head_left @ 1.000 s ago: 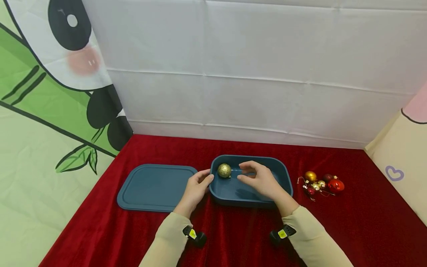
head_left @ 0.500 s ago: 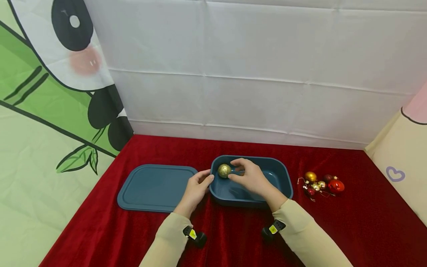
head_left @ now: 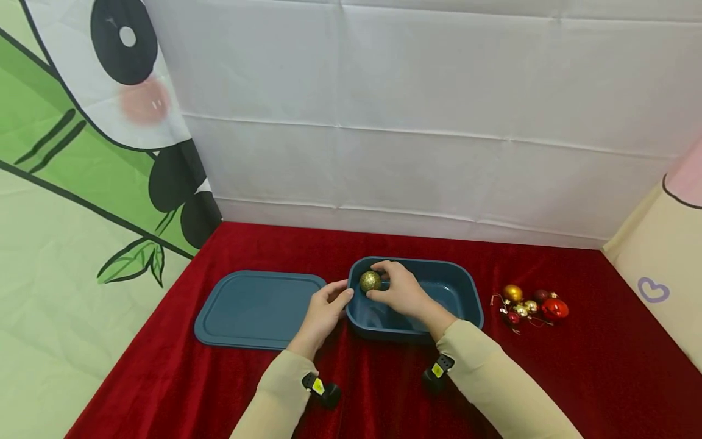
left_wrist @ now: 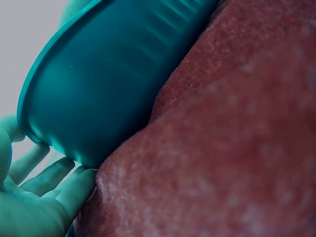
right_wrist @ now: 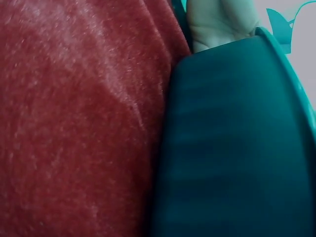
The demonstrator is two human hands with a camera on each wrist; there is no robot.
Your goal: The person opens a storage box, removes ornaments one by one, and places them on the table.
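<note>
In the head view, a gold glitter bauble (head_left: 370, 280) sits at the left end of the open blue storage box (head_left: 466, 268). My right hand (head_left: 404, 294) reaches over the front wall, with thumb and fingers on opposite sides of the bauble, holding it. At the box's left end, my left hand (head_left: 320, 314) grips the edge. The left wrist view has its fingers (left_wrist: 48, 177) against the outer wall of the box (left_wrist: 94, 94), with the thumb by the rim. From the right wrist, the outside of the box (right_wrist: 227, 138) hides the right fingers and bauble.
A flat blue lid (head_left: 258, 310) lies left of the box. To the right is a cluster of small gold and red baubles (head_left: 521, 310), with a larger shiny red bauble (head_left: 554, 308). Red velvet cloth (head_left: 285, 244) covers the table; a white backdrop (head_left: 417, 122) stands behind.
My right hand has moved left inside the box, and its thumb and fingers have come around the gold glitter bauble. My left hand stays at the box's left edge.
</note>
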